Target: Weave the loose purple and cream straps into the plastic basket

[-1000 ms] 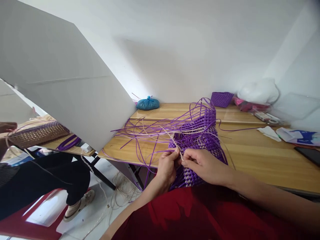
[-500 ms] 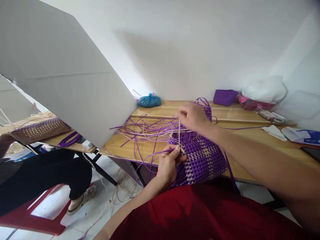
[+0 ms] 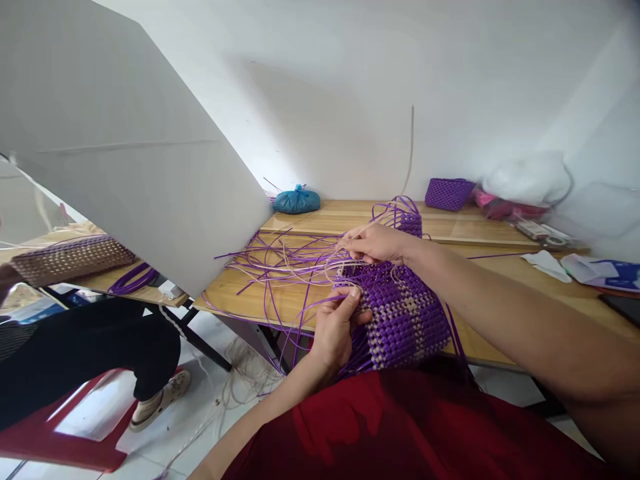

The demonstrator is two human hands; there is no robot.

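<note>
A purple and beige woven basket [image 3: 410,317] lies tilted at the table's front edge, against my lap. My left hand [image 3: 336,327] pinches the basket's left edge, thumb on top. Over the basket's upper edge, my right hand [image 3: 373,244] is closed on a beige strand [image 3: 412,143], whose long free end rises above the hand against the wall. Loose purple and beige strands [image 3: 280,263] fan out to the left over the table.
On the wooden table [image 3: 235,293] are a blue bag [image 3: 297,200], a small purple basket [image 3: 449,193], a white plastic bag [image 3: 525,180] and papers. A grey partition [image 3: 125,127] stands left. Beyond it, a seated person [image 3: 90,360] is near a brown woven basket [image 3: 75,259].
My right hand has come down slightly towards the basket's edge. The beige strand, upright between my hands before, now loops by the right hand with its end swung up.
</note>
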